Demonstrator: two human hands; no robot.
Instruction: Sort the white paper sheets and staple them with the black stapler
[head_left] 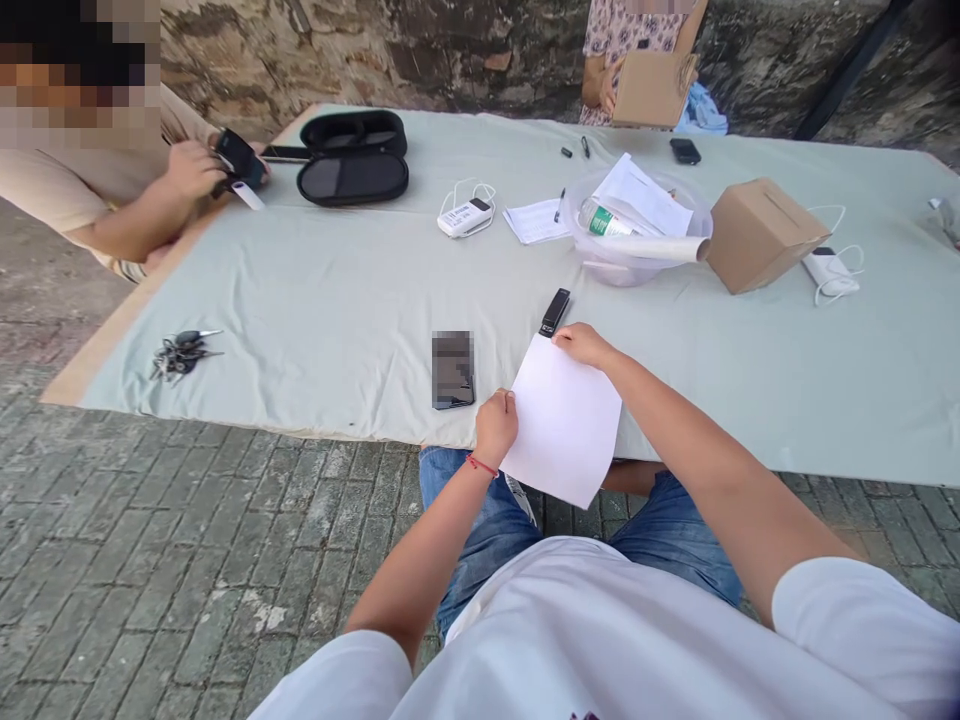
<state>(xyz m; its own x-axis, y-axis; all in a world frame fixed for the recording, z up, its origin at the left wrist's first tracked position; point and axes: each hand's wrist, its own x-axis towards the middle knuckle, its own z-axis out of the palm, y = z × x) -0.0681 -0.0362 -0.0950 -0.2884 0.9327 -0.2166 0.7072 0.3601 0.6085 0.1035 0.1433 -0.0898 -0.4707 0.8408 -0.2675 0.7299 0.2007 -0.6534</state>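
Note:
A blank white sheet of paper [564, 420] slants over the table's front edge, its lower part hanging above my lap. My left hand [496, 425], with a red string on the wrist, is closed on the sheet's left edge. At the top corner, my right hand [583, 343] pinches the paper between thumb and fingers. Just beyond that corner lies a black stapler [555, 312], close to the right fingertips; the paper's top end reaches its near end, and whether they touch I cannot tell. A dark phone [453, 372] rests left of the sheet.
On the cloth-covered table [337, 300] are keys [184, 355], a black case [352, 175], white corded devices [466, 217], a plastic basin [637, 270] holding papers and a bottle, and a cardboard box [769, 235]. One person [127, 200] handles a device at left; another [600, 75] holds cardboard opposite.

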